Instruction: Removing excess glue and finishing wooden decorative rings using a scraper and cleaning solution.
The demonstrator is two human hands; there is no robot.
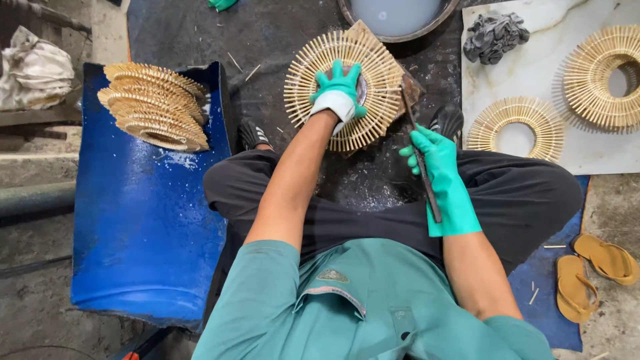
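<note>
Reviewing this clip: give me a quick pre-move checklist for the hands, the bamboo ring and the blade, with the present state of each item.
1. Left hand pressing the bamboo ring flat at its centre: ok.
2. Right hand closed around the blade: ok.
3. Both hands gloved: ok.
4. Blade tip at the ring's right edge, apart from the left hand: ok.
5. Wooden block under the ring steady: cannot tell.

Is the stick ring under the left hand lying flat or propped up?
Flat: the stick ring lies on a board, left hand pressing its centre.
</note>
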